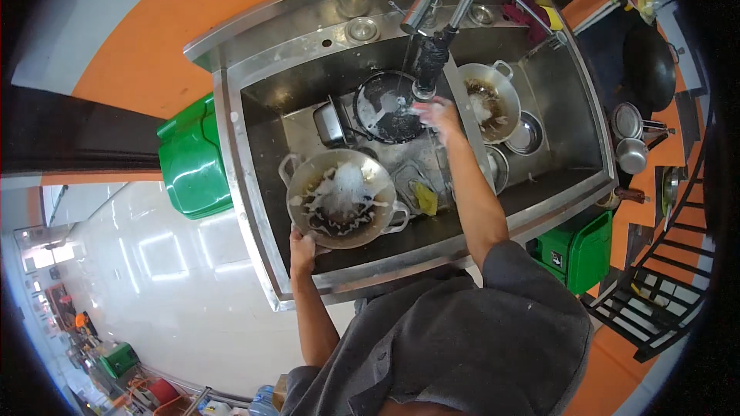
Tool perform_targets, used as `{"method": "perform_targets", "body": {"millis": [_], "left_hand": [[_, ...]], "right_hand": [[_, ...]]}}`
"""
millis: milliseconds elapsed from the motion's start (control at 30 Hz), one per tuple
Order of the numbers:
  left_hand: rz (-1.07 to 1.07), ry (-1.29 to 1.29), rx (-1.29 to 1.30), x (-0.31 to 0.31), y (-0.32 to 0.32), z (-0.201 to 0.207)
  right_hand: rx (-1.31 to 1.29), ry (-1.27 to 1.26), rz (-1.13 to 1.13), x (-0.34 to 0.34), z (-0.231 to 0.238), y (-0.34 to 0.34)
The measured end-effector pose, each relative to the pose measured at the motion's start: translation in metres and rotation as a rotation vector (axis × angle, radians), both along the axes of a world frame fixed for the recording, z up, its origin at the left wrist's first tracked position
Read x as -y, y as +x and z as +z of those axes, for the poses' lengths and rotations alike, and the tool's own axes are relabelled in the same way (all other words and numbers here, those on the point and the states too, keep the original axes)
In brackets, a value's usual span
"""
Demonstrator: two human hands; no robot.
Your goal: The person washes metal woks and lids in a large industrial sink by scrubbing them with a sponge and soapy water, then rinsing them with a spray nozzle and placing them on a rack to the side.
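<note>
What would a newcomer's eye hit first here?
The big two-handled pan full of foam, front of the left basin, left grip at its near rim. Then the foamy right grip by the black tap nozzle, and the bright green bin at left.

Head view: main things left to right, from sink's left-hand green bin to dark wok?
Left-hand green bin, soapy left-basin pan, right hand, right-basin pan, right-hand green bin, dark wok.
</note>
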State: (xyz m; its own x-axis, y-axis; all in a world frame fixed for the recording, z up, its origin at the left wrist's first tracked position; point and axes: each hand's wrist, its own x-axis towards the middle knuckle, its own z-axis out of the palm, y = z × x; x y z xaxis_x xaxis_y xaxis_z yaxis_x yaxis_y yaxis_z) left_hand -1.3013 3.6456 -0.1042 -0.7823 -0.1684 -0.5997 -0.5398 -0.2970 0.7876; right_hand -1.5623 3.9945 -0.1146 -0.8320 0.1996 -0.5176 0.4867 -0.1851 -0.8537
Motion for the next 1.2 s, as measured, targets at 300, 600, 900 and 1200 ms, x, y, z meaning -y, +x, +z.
{"method": "perform_targets", "body": {"millis": [300,600,900,1200], "left_hand": [[0.074,-0.170,0.000,-0.021,-0.008,-0.020],[-0.098,-0.165,0.404,-0.038,-0.039,-0.134],[-1.551,-0.904,0.310,-0.063,-0.061,-0.159],[-0.763,-0.639,0.890,-0.027,-0.006,-0.224]], "right_hand": [[-0.572,0.231,0.237,0.038,0.134,-0.013],[-0.488,-0.263,0.117,0.122,0.152,0.064],[-0.607,-0.421,0.002,0.097,0.190,0.056],[-0.417,-0.273,0.105,0.139,0.207,0.053]]}}
